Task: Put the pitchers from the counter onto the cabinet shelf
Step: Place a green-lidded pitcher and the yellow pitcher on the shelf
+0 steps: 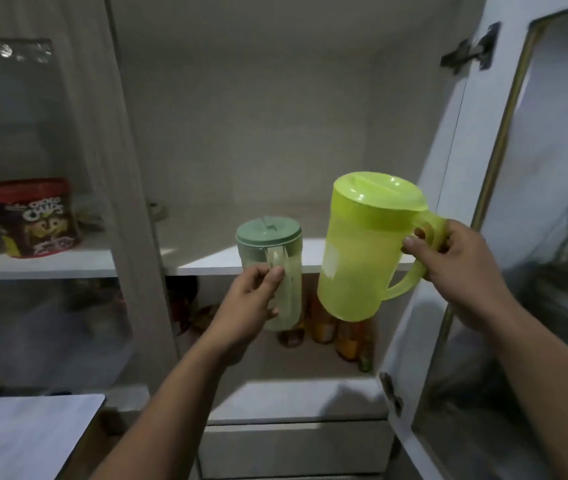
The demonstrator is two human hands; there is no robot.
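Now the left hand (pixel 253 299) fingers pinch the pale green pitcher (pixel 270 268) handle. Right hand (pixel 462 268) fingers curl around the lime pitcher (pixel 362 251) handle, both before the shelf (pixel 234 259).

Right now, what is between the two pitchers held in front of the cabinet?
In the head view nothing lies between the pale green pitcher and the lime pitcher; the gap shows only the shelf edge and jars behind.

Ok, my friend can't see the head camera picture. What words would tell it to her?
A person lifts two lidded pitchers toward an open cabinet shelf: the left hand holds a pale green pitcher, the right hand a bigger lime-yellow pitcher by its handle. Neither is on the shelf yet.
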